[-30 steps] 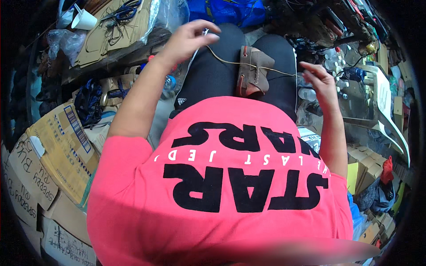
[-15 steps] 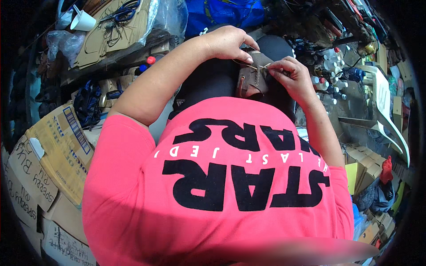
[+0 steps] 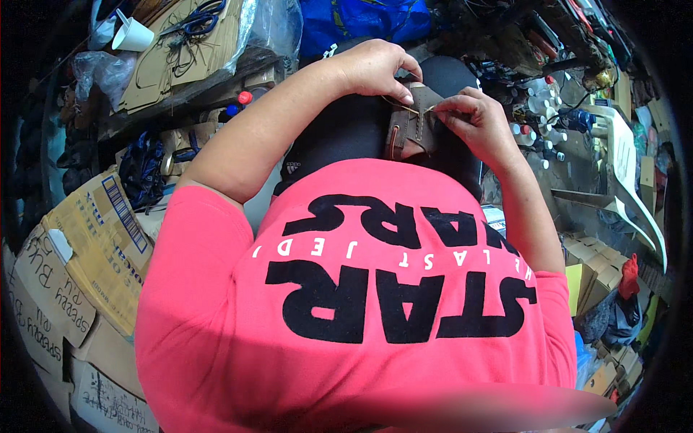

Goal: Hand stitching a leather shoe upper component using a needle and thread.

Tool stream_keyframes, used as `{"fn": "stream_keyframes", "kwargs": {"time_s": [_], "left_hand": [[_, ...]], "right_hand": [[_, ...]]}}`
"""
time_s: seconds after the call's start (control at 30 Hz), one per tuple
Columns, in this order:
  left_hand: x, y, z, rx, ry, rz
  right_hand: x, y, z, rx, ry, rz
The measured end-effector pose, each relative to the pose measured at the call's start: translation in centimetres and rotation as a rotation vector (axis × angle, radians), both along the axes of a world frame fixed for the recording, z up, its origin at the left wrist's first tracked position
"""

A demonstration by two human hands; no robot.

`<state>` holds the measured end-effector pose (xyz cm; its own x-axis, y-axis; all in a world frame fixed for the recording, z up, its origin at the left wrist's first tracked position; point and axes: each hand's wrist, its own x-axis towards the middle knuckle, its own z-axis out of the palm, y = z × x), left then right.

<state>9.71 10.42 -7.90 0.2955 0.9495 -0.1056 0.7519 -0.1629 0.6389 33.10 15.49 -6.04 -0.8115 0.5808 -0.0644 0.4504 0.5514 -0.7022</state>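
A brown leather shoe [image 3: 414, 128] with pale stitching and a lace along its side rests on my dark-clad lap. My left hand [image 3: 380, 70] is curled over the far part of the shoe, its thumb and fingers closed on it. A thin tan lace [image 3: 408, 109] crosses the top of the shoe. On the right side of the shoe, my right hand [image 3: 475, 121] pinches this lace between thumb and fingers close to the leather. Some left fingertips are hidden behind the shoe.
Flat cardboard pieces [image 3: 184, 68] with dark-blue-handled scissors [image 3: 204, 20] and a white cup [image 3: 133, 35] lie at the far left. Several bottles [image 3: 538, 101] and a white plastic chair [image 3: 622, 148] stand right. Cardboard boxes [image 3: 108, 245] are piled left.
The shoe has turned slightly in my hands. My right hand has shifted a little, and less loose lace shows beside its fingertips. My left hand stays nearly still.
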Motion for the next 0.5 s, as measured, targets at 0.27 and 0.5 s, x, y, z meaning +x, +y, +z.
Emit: {"fn": "stream_keyframes", "kwargs": {"time_s": [0.27, 0.5], "left_hand": [[0.4, 0.7, -1.6, 0.058, -0.060, -0.007], [0.8, 0.4, -2.5, 0.079, -0.122, 0.048]], "right_hand": [[0.3, 0.9, -3.2, -0.178, 0.149, -0.025], [-0.7, -0.5, -3.3, 0.043, 0.153, -0.054]]}}
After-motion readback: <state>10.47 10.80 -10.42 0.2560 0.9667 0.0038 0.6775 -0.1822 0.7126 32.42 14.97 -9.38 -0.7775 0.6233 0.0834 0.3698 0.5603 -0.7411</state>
